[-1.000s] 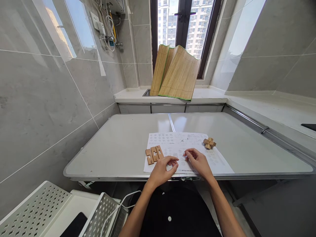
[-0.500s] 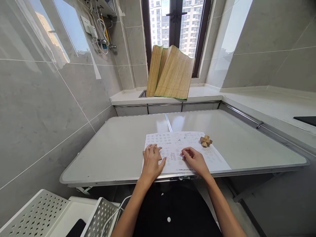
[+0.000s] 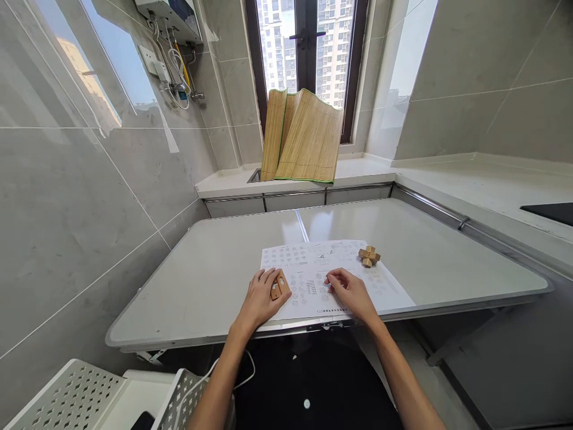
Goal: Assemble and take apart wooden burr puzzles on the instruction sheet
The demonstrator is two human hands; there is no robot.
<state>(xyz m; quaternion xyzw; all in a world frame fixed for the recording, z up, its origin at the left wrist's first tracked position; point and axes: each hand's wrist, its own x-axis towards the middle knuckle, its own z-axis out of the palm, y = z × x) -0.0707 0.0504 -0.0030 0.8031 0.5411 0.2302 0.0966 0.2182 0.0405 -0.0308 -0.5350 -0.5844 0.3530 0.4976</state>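
On the left part of a printed sheet (image 3: 313,254), my left hand (image 3: 259,298) curls over a flat wooden puzzle piece with cut-outs (image 3: 281,286). Its fingers lie along the piece's far left side and the thumb is at its near edge, hiding part of it. My right hand (image 3: 351,292) rests on the sheet's middle right with thumb and fingers pinched together. Whatever may be in that pinch is too small and hidden to make out. Beyond the right hand, an interlocking wooden burr puzzle (image 3: 369,256) sits on the sheet's far right corner.
A white folding table (image 3: 215,269) with a centre seam carries the sheet. Behind it, a bamboo mat (image 3: 308,137) leans against the window on a white ledge (image 3: 358,170). White perforated baskets (image 3: 76,394) and a cable stand at the lower left.
My left hand has shifted left, uncovering more of the slotted wooden piece. The right hand stays pinched in nearly the same spot. The camera view has moved slightly.
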